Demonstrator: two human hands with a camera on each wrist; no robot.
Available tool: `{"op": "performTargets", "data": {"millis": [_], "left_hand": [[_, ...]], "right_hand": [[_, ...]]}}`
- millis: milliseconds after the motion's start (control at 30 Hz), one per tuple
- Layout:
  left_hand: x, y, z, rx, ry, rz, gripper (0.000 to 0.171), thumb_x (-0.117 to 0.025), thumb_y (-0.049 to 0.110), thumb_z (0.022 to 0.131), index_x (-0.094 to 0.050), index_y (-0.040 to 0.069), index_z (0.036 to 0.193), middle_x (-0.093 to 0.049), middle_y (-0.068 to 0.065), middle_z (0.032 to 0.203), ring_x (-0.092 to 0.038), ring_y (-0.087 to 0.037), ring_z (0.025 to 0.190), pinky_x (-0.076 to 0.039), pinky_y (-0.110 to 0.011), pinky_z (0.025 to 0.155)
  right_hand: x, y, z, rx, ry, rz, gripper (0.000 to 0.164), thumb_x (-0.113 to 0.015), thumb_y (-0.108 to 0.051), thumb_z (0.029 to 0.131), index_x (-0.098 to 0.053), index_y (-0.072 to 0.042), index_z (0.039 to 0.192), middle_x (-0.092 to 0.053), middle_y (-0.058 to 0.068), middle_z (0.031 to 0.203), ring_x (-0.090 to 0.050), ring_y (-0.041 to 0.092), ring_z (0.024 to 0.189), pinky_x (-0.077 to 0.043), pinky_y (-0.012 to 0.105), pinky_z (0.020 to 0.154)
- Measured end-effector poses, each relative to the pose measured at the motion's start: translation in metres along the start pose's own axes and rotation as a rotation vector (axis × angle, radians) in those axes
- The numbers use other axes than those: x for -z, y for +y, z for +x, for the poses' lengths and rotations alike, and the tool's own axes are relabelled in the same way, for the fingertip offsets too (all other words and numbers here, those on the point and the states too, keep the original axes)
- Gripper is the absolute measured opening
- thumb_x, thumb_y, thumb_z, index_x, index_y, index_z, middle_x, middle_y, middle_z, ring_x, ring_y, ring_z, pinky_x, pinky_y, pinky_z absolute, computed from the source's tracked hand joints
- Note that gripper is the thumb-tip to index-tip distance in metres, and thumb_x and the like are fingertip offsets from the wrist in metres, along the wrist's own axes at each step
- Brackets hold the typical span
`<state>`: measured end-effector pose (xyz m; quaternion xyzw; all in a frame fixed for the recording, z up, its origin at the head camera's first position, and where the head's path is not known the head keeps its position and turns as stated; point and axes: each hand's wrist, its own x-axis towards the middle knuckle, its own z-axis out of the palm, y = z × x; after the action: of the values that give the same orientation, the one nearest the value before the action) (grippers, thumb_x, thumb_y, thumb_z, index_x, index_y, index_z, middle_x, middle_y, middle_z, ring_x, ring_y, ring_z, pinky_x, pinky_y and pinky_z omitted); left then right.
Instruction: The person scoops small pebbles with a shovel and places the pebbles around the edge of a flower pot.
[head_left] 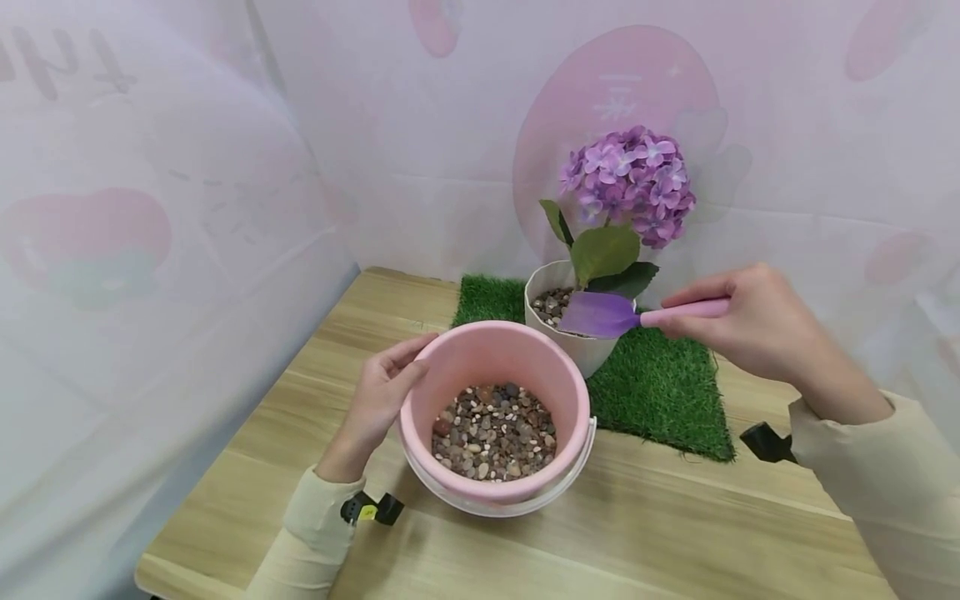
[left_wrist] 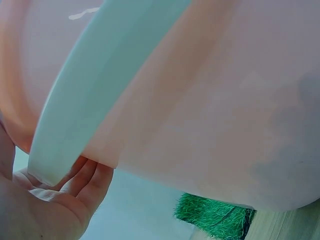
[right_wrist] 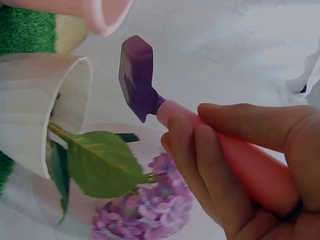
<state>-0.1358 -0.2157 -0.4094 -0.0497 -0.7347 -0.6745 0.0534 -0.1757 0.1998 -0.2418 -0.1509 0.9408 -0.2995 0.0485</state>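
Note:
A pink bucket (head_left: 491, 492) with a white handle (head_left: 551, 498) stands on the table, its bottom covered with small mixed pebbles (head_left: 495, 433). My left hand (head_left: 382, 392) grips the bucket's left rim, thumb on top and fingers outside; the left wrist view shows those fingers against the wall. By its pink grip, my right hand (head_left: 750, 321) holds a small trowel with a purple blade (head_left: 600, 315). The blade is above the white flowerpot (head_left: 592, 354), hiding part of its opening. Inside the pot, pebbles (head_left: 551, 307) surround a purple hydrangea (head_left: 637, 183) with green leaves.
Under the pot lies a green artificial-grass mat (head_left: 660, 400) on the wooden table (head_left: 675, 517). White printed cloth (head_left: 420, 125) hangs behind and on the left. The flower head rises above and behind the trowel.

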Motion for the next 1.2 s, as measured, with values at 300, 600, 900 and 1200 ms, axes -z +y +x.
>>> {"op": "performTargets", "data": {"millis": [300,600,900,1200], "left_hand": [[0.0,0.001,0.0,0.022,0.007,0.006,0.043,-0.059,0.005,0.103,-0.059,-0.002,0.146,-0.065,-0.023,0.145,-0.074,-0.014,0.111,-0.067,-0.028,0.089],[0.0,0.002,-0.001,0.019,0.003,-0.001,0.044,-0.058,0.006,0.105,-0.057,-0.005,0.147,-0.063,-0.026,0.145,-0.074,-0.014,0.112,-0.066,-0.031,0.092],[0.0,0.002,0.0,0.023,0.004,-0.001,0.043,-0.059,0.006,0.104,-0.059,-0.003,0.146,-0.064,-0.024,0.145,-0.074,-0.019,0.113,-0.067,-0.03,0.091],[0.0,0.002,-0.002,0.036,0.006,-0.008,0.042,-0.059,0.006,0.105,-0.06,0.0,0.146,-0.065,-0.027,0.142,-0.076,-0.014,0.107,-0.067,-0.029,0.088]], "right_hand": [[-0.001,-0.033,-0.016,0.217,0.01,-0.093,0.03,-0.085,-0.041,0.089,-0.085,-0.016,0.105,-0.084,0.003,0.094,-0.076,0.002,0.071,-0.058,0.022,0.05],[-0.018,-0.06,-0.017,0.39,-0.052,-0.126,0.013,-0.085,-0.024,0.09,-0.086,-0.015,0.099,-0.083,0.0,0.09,-0.069,-0.002,0.061,-0.06,0.018,0.052],[-0.038,-0.07,-0.008,0.479,-0.075,-0.18,0.004,-0.084,-0.014,0.089,-0.086,-0.011,0.092,-0.08,-0.004,0.078,-0.064,-0.003,0.057,-0.058,0.016,0.052],[-0.055,-0.088,0.0,0.482,-0.168,-0.291,0.01,-0.08,-0.004,0.087,-0.083,-0.01,0.08,-0.075,-0.005,0.071,-0.062,0.003,0.06,-0.059,0.02,0.055]]}}
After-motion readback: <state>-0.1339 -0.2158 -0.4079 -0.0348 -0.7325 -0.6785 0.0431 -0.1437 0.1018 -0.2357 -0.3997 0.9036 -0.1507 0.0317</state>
